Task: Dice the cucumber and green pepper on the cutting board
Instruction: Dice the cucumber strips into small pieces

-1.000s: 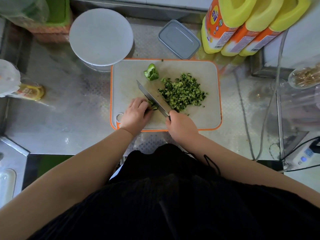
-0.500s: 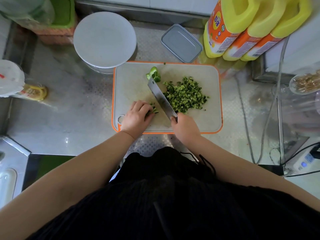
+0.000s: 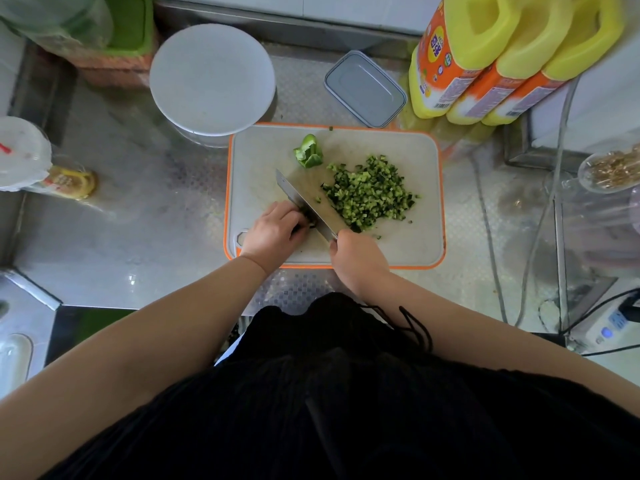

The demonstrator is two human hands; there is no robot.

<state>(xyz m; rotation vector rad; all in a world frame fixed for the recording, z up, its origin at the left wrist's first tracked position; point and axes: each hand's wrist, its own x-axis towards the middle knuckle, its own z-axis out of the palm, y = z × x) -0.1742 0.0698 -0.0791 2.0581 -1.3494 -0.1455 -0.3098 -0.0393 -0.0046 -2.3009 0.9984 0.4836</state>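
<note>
A white cutting board with an orange rim [image 3: 408,251] lies on the steel counter. A heap of diced cucumber [image 3: 370,194] covers its right half. A green pepper piece [image 3: 308,155] rests near the board's far edge. My left hand [image 3: 275,232] presses down on a small dark green cucumber piece [image 3: 309,220], which my fingers mostly hide. My right hand [image 3: 356,252] grips the handle of a cleaver [image 3: 306,204], whose blade lies flat against my left fingertips, between them and the diced heap.
A round white lid on a bowl [image 3: 211,79] stands just behind the board's left corner. A grey rectangular container [image 3: 365,88] and three yellow jugs [image 3: 485,57] stand behind it on the right. Cables [image 3: 485,216] run across the counter at right. A capped jar [image 3: 24,154] lies at far left.
The cleaver had swung right toward the diced heap half a second ago; now its blade is back against my left fingers on the cucumber piece.
</note>
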